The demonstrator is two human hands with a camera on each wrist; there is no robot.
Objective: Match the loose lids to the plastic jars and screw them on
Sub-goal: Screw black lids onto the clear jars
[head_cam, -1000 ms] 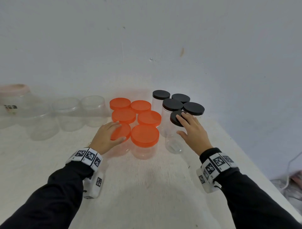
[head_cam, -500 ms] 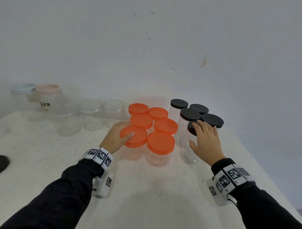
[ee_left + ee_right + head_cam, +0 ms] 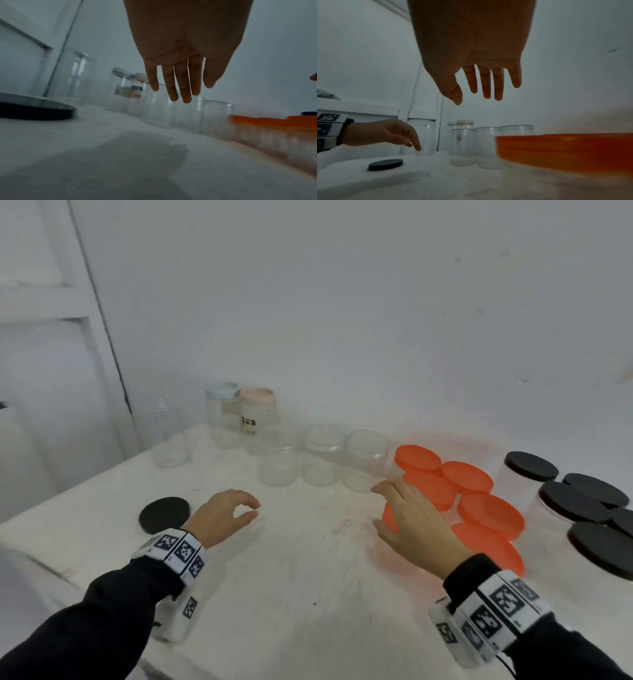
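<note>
White and a bit rough, the table (image 3: 308,594) sits against a plain pale wall (image 3: 342,302); its top looks grainy, like cloth or foam. On the right side stands a bunch of clear plastic jars with flat round orange lids (image 3: 489,517) screwed on; the lids are smooth and bright, and the jars touch each other; just past them on the far right are taller clear jars with flat black lids (image 3: 575,501). In the middle, in a row along the back, stand three clear jars with no lids (image 3: 323,455); they are round and see-through, side by side; another open jar (image 3: 171,446) stands alone near the left edge; behind the row are two tall jars, one with a pale blue lid (image 3: 222,392) and one with a pink lid (image 3: 257,398). One loose black lid (image 3: 164,515) lies flat on the table at the left, round like a coin. The left hand (image 3: 222,517) floats just to the right of that lid, not touching it; its fingers hang loosely curled and hold nothing. The right hand (image 3: 414,523) is spread with straight fingers above the table, in front of the orange jars; it holds nothing; I cannot tell if it touches them. Both wrists wear white bands with black square patterns (image 3: 178,551), over dark sleeves (image 3: 85,621).
</note>
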